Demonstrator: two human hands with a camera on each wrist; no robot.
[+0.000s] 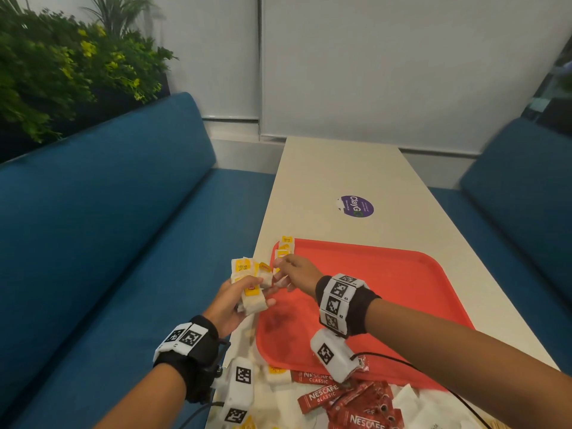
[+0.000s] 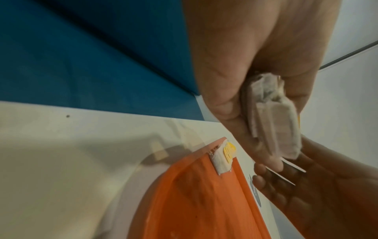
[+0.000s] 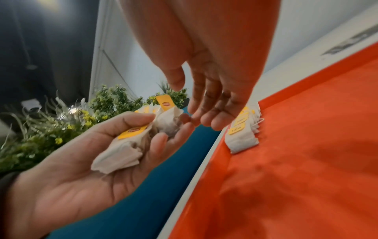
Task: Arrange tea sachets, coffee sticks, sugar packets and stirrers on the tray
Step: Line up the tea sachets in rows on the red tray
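My left hand (image 1: 238, 301) is held palm up beside the table's left edge and grips a bunch of tea sachets (image 1: 251, 292) with yellow tags (image 3: 132, 131); the sachets' undersides (image 2: 274, 122) show against its palm. My right hand (image 1: 284, 269) hovers just right of the bunch. Its fingers (image 3: 214, 119) are straight and nearly touch the sachets, and its thumb stands apart with nothing in it. A short row of tea sachets (image 1: 285, 247) (image 3: 243, 134) stands in the far left corner of the red tray (image 1: 387, 289). Red coffee sticks (image 1: 325, 397) and white packets (image 1: 411, 400) lie loose in front of the tray.
The long white table (image 1: 340, 168) carries a round purple sticker (image 1: 355, 206) beyond the tray. Blue bench seats (image 1: 108, 227) flank both sides, and plants (image 1: 62, 72) stand behind the left one. A black cable (image 1: 402, 363) trails from my right wrist over the tray's near edge.
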